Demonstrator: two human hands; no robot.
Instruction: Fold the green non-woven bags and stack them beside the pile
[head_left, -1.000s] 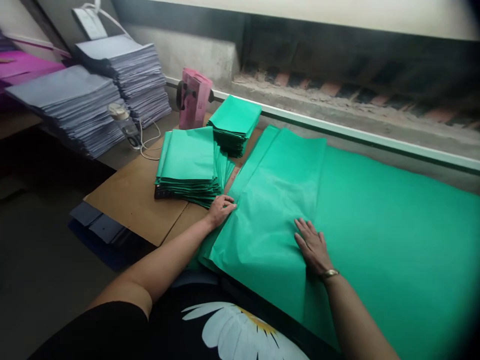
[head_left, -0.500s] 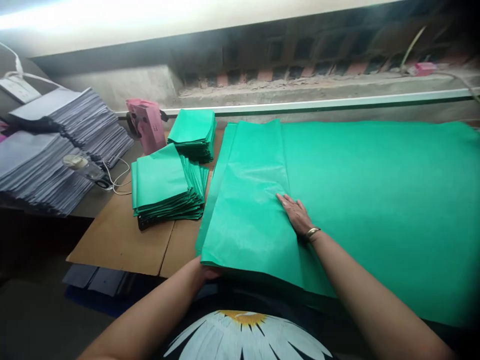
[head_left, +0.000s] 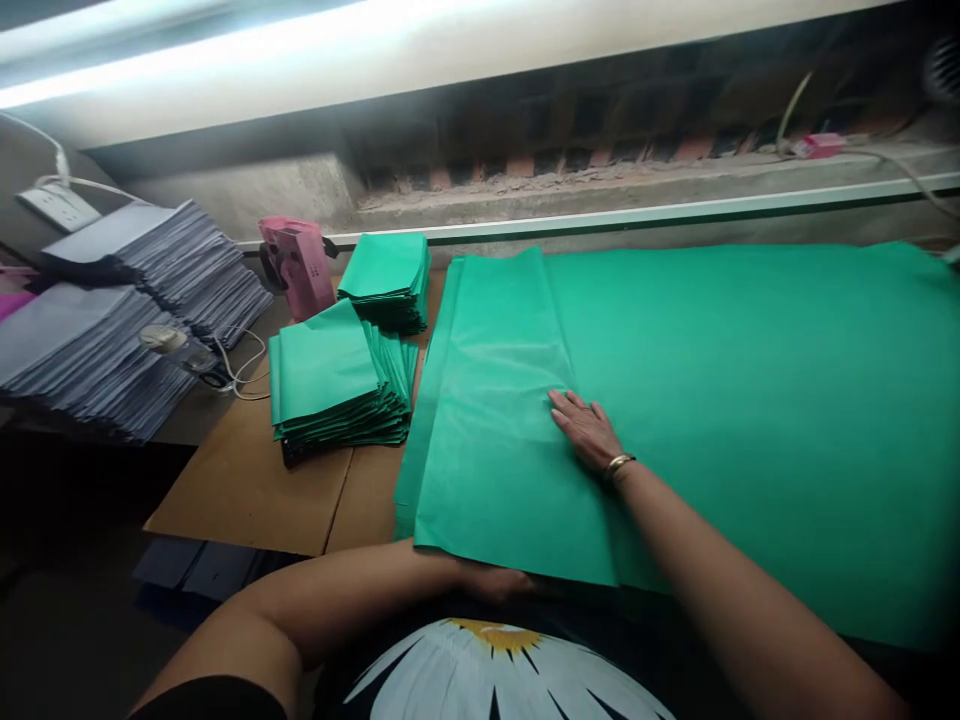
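Observation:
A wide green sheet (head_left: 750, 400), fabric-like, covers the right of the table. Its left part is turned over into a folded panel (head_left: 495, 480), with a slightly offset green layer showing along the left side. My right hand (head_left: 589, 430) lies flat near the panel's right edge, fingers stretched out, a gold bangle at the wrist. Below the panel's near edge, close to my body, is my left hand (head_left: 495, 580); its fingers are dim and partly hidden, so I cannot make out their grip.
Left of the sheet, two stacks of folded green pieces (head_left: 322, 370) stand on brown cardboard (head_left: 247, 490). A pink box-like device (head_left: 296, 265) is behind them. Grey stacks (head_left: 90, 350), a clear bottle-like item (head_left: 180, 350) and a power strip (head_left: 58, 207) are farther left.
My left hand has moved right along the near edge, beneath the folded panel. My right hand has barely shifted, and the panel lies a little flatter.

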